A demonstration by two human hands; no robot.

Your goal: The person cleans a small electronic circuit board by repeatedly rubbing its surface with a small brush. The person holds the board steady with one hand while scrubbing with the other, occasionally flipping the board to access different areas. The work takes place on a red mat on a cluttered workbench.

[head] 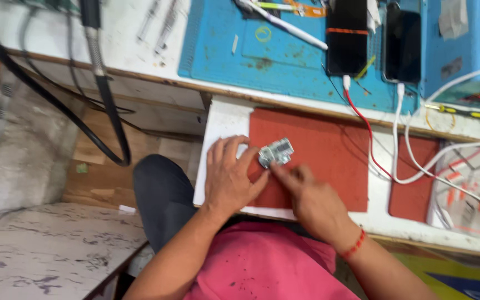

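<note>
While both hands meet over the red mat (318,150), the small metal-shielded circuit board (276,153) lies on the mat's near-left part, between the fingertips. The left hand (230,178) rests flat on the mat's left edge, fingers spread, its forefinger touching the board's left end — its grip is loose, pressing rather than clasping. The right hand (312,200), with a red thread band at the wrist, reaches in from the right; its fingers are pinched together at the board's lower edge, though I cannot tell whether they hold the board or only touch it. The mat lies on a white pull-out board under the table (140,33). Farther back on the table lies a blue work mat (284,61) carrying two dark phones (346,36) — one fed by a red cable (362,119), the other by a white cable (398,139)
</note>
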